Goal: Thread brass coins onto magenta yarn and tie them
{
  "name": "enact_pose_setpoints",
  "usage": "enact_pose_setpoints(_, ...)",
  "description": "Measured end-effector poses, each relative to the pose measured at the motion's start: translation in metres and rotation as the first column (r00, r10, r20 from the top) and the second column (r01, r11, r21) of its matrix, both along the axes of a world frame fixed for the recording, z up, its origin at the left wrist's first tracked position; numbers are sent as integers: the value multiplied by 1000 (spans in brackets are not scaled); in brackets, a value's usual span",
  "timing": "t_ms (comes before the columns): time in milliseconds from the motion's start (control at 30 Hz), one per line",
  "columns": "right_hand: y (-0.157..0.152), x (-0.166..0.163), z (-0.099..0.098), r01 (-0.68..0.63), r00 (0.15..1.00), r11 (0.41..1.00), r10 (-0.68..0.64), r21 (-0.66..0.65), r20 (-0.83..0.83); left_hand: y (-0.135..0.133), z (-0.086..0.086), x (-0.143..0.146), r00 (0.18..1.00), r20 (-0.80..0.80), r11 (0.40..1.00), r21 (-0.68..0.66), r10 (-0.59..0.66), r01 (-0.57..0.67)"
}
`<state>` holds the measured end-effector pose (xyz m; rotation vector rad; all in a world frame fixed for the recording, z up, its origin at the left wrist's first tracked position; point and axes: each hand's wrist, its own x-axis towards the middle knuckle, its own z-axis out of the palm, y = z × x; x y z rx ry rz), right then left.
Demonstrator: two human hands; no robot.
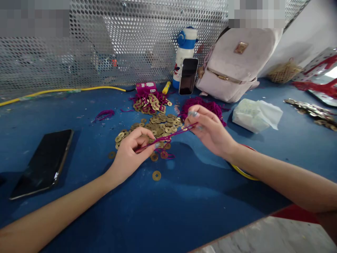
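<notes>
A purple cord stretches between my two hands above the blue table. My left hand pinches one part of it between thumb and fingers. Higher and to the right, my right hand has its fingertips closed on the other end. Under the cord lies a heap of brass coins with square holes. One coin lies apart, closer to me. Behind my right hand is a pile of purple cord. Coins strung with purple cord sit behind the loose heap.
A dark phone lies at left; another phone leans on a bottle. A backpack stands by the perforated metal screen. A tissue pack lies at right. A yellow cable runs along the back.
</notes>
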<state>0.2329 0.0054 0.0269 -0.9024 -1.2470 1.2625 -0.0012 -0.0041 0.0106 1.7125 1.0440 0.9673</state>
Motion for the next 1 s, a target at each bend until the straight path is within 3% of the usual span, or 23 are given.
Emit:
enact_pose_setpoints(167,6,19,35,83,995,995,-86,52,48,-1,2,1,997,0,997,40,73,-73)
enact_pose_setpoints(333,13,24,23,178,970,948,-213,263,114,0,1,0,995,-4,987,128,95,-93)
enact_pose_setpoints(467,10,16,3,-33,916,953,-92,302,390,-1,-1,-2,998,36,986,155,51,-56)
enact_pose_setpoints(567,3,8,-5,-253,753,874,-91,415,651,-4,-1,-1,998,54,989,149,-14,5)
enact_pose_setpoints(633,-3,2,-7,-378,704,832,-27,407,710,-9,0,2,992,103,991,121,-71,58)
enact_pose_setpoints(800,-10,-7,-9,-519,751,837,349,175,560,-21,8,13,946,259,970,-92,-195,225)
enact_pose_setpoints(900,-5,0,-5,-529,816,848,504,16,284,-18,11,11,925,338,962,-141,-175,234)
enact_pose_setpoints(1000,0,8,0,-538,843,839,537,-86,-37,-8,15,4,924,364,978,-116,-118,171)
